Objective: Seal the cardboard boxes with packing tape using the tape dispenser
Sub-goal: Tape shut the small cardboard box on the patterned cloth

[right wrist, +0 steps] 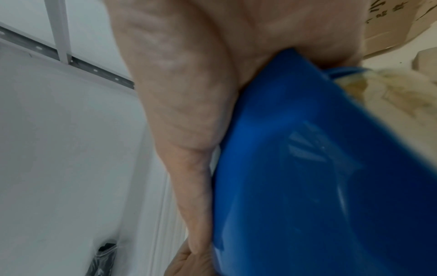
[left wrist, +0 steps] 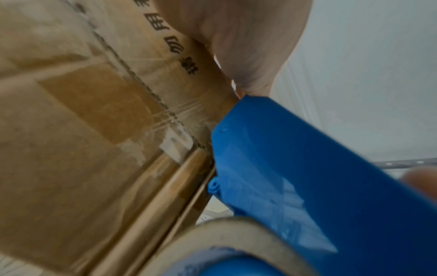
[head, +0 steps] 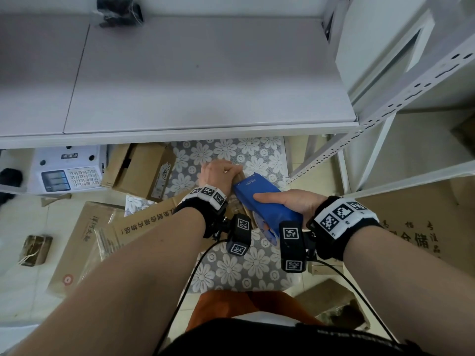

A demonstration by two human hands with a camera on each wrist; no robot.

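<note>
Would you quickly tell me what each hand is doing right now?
Left hand: fingers curled over the far end of the cardboard box.
Right hand: grips the blue tape dispenser.

Blue tape dispenser [head: 264, 201] lies tilted, nose resting on the top of a brown cardboard box [left wrist: 99, 104]; old tape strips cross the box's printed face.

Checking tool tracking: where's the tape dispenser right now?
Head view, centre-right: blue tape dispenser gripped by the right hand, nose against the cardboard box beside the left hand.
</note>
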